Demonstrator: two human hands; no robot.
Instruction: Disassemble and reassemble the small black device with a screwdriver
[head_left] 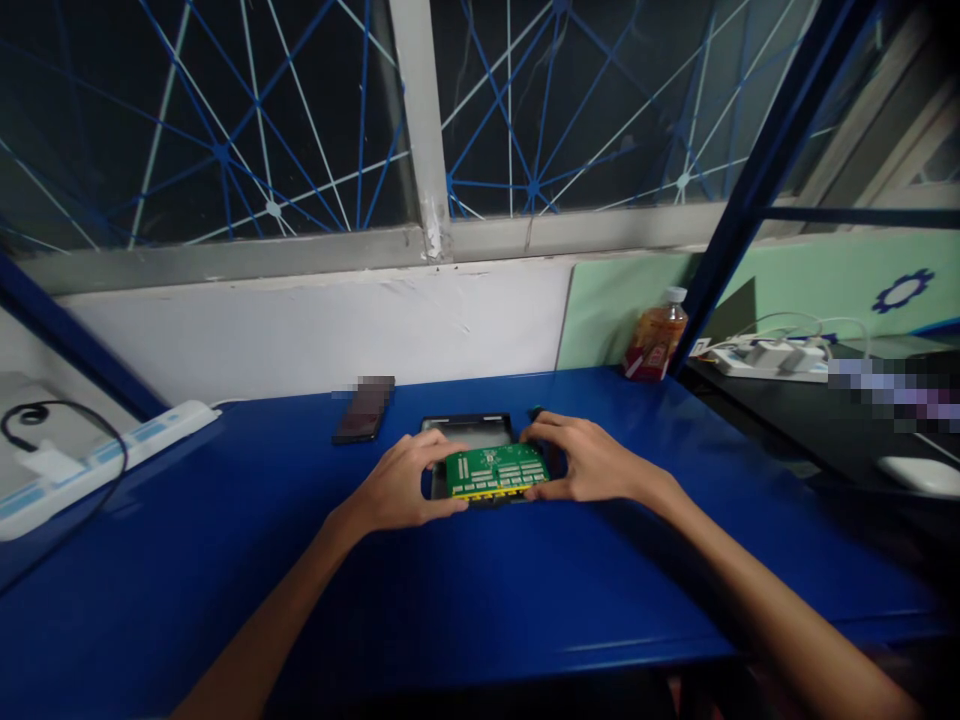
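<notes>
A green circuit board (499, 468) with a yellow strip along its near edge is held between my two hands. My left hand (405, 480) grips its left end, thumb at the near corner and fingers at the far side. On the right end, my right hand (585, 460) closes the same way. The board sits over a black, shallow case (466, 420) with a grey inside, which lies on the blue table. Whether the board touches the case I cannot tell. Just behind my right fingers is a small dark item (535, 411), mostly hidden.
A dark phone (365, 410) lies left of the case. At the left edge a white power strip (169, 425) has a black cable. A drink bottle (657, 335) stands at the back right of the blue table (465, 590). Further right, a black desk (780, 410) holds another power strip (780, 358).
</notes>
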